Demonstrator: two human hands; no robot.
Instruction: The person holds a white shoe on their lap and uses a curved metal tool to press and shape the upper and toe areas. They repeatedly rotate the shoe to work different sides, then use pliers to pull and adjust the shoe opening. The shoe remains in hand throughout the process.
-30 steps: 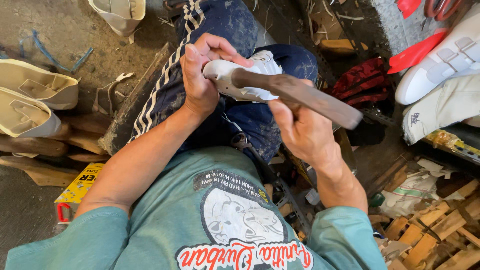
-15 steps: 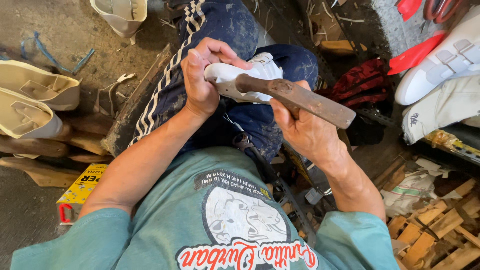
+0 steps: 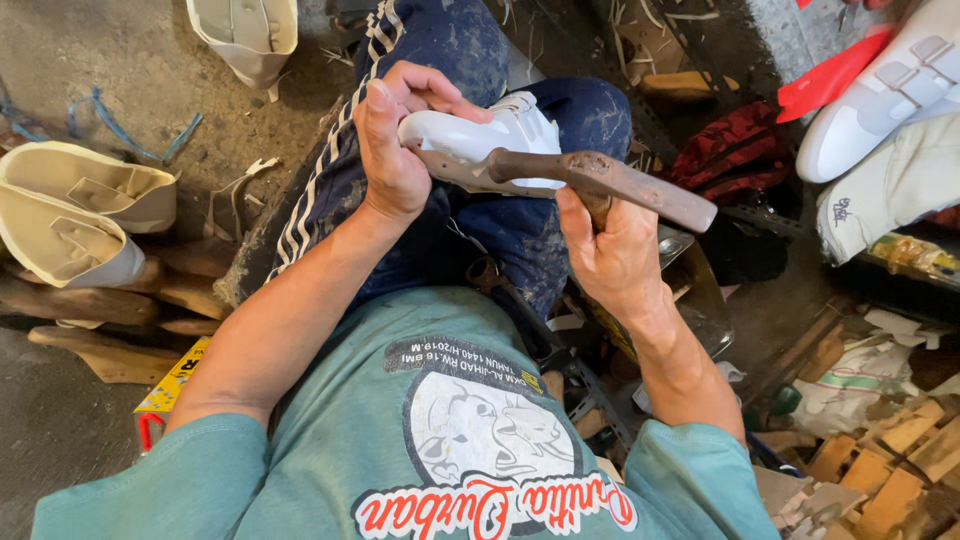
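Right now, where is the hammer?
In the head view the rusty hammer is right of centre, held in the right hand above the lap. Its head rests against the white shoe, which the left hand grips.

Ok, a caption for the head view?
Left hand steadies a white shoe on the lap; right hand holds a rusty hammer against it.

White shoe (image 3: 480,140) underside (behind left hand (image 3: 395,150), rusty tool (image 3: 600,180)), shoes top-right (image 3: 890,90) cropped.
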